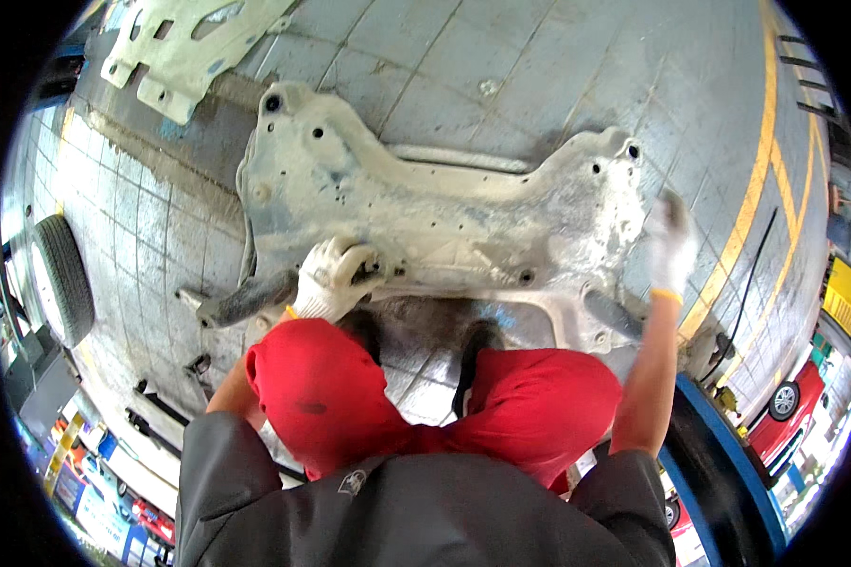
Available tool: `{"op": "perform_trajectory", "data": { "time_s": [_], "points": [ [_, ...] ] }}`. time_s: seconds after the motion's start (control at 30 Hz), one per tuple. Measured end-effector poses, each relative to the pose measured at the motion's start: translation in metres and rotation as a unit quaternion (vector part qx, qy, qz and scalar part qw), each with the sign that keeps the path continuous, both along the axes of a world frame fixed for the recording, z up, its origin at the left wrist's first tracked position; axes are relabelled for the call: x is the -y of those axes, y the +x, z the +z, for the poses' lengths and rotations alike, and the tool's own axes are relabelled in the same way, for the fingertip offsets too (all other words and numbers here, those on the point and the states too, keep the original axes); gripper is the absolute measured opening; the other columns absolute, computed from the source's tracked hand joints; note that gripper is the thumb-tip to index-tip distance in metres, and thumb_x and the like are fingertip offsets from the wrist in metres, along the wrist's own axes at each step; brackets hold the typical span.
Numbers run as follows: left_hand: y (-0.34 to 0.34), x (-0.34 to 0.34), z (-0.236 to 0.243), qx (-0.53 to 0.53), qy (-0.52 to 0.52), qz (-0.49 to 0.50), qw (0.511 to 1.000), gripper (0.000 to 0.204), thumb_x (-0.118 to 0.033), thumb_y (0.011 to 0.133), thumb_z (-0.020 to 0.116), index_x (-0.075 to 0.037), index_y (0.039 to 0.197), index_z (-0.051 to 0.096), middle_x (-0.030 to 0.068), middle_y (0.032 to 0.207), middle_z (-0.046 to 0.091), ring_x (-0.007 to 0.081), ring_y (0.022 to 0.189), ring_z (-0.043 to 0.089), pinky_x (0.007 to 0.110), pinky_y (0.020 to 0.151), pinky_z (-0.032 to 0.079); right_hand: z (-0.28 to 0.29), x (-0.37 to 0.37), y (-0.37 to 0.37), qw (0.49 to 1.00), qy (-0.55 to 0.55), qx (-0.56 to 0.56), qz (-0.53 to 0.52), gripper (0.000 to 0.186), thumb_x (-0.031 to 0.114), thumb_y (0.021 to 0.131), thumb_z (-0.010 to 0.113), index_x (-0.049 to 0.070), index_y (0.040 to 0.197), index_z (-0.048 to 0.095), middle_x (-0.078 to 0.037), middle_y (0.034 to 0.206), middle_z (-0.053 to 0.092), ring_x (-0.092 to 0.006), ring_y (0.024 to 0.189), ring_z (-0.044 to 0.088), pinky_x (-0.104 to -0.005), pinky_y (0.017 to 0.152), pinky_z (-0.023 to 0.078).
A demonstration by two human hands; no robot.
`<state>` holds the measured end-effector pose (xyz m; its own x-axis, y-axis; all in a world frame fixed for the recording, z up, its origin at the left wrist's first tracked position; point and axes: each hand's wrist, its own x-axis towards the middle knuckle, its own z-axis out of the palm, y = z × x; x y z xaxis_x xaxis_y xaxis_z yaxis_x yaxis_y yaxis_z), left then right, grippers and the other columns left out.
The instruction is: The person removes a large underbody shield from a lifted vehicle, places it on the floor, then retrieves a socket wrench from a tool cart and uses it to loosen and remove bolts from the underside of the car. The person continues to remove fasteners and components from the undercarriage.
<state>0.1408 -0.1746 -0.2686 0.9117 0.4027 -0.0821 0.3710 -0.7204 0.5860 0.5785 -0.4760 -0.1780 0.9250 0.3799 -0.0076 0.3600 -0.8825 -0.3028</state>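
Subframe (397, 203), broad, pale and smudged, flat on grey floor tiles (539, 47) just ahead of two bent knees (321, 387) in red trousers. Wide corners at the far left and far right, each with dark round holes, plus smaller holes along the middle. Left hand (329, 279), in a white glove with a yellow cuff, at the near edge of the subframe, left of centre, fingers curled and narrow around a small dark spot; cannot tell whether a held piece or part of the metal. Right hand (671, 248), gloved alike, just beside the right end of the subframe and blurred; cannot tell the spread of the fingers or any hold within. Dark tubular arm (255, 300) near the left wrist, second dark tube (615, 314) at the near right. Upper left, apart from the subframe, pale green plate (184, 68) with cut-out openings; farther left, tyre (71, 283) on edge. Right side, yellow lines (762, 189) on the floor, thin black cable or rod (762, 248), blue-edged beam (738, 454) and, beyond, red car (808, 397).
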Motion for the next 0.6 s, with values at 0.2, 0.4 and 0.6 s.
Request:
{"op": "perform_trajectory", "data": {
  "time_s": [0.2,0.4,0.6],
  "points": [
    [-0.001,-0.005,-0.004,-0.008,-0.033,-0.016,0.999,0.062,-0.03,0.071,0.094,-0.015,0.126,0.071,0.0172,0.115,0.068,0.0413,0.105,0.067,0.05,0.09,0.055,-0.079,-0.194,-0.01,0.968,-0.05,-0.104,0.221,0.049,0.04,0.1,0.066,0.011,0.14,0.064,-0.017,0.134,0.071,-0.0378,0.124,0.067,-0.0464,0.107,0.052],
    [0.003,-0.009,0.002,0.015,-0.035,-0.016,0.999,0.069,-0.03,0.068,0.094,-0.016,0.13,0.068,0.0143,0.118,0.068,0.0389,0.107,0.066,0.05,0.091,0.055,-0.157,-0.275,-0.008,0.946,-0.121,-0.015,0.3,0.04,0.024,0.102,0.058,0.012,0.139,0.062,-0.02,0.132,0.067,-0.0402,0.118,0.069,-0.0497,0.1,0.056],
    [0.005,-0.008,0.0,0.009,-0.042,-0.006,0.999,0.062,-0.028,0.07,0.093,-0.015,0.127,0.069,0.0118,0.115,0.068,0.0377,0.105,0.067,0.05,0.09,0.056,-0.16,-0.28,-0.009,0.942,-0.2,-0.083,0.257,0.033,0.019,0.102,0.055,0.008,0.132,0.065,-0.022,0.13,0.069,-0.0414,0.119,0.069,-0.0519,0.1,0.057]
  ]
}}
